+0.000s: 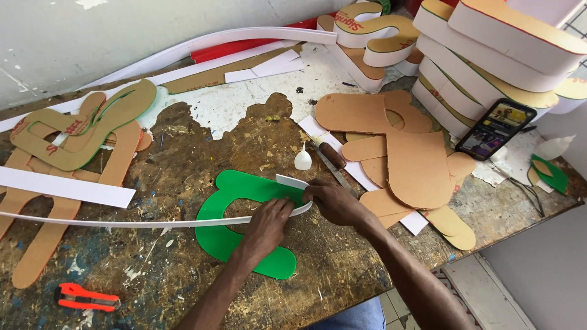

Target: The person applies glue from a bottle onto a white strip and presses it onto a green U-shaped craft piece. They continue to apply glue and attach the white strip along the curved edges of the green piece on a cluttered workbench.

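Bending: looks like the edge-wrapping step, white strip getting curved round the green cutout mid-counter
Left hand: fingers flat, pressing strip onto green
Right hand: pinching strip's end at the curve
Next: probably firm steady pressure along the curve

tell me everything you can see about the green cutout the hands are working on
The green cutout is a flat, glossy sheet that looks like plastic, cut into a rounded letter-like shape with an oval hole. It lies flat on the worn wooden workbench. A thin white strip stands on edge along its inner curve, running off to the left. The left hand presses on the strip and cutout; the right hand holds the strip's curved end at its right edge.
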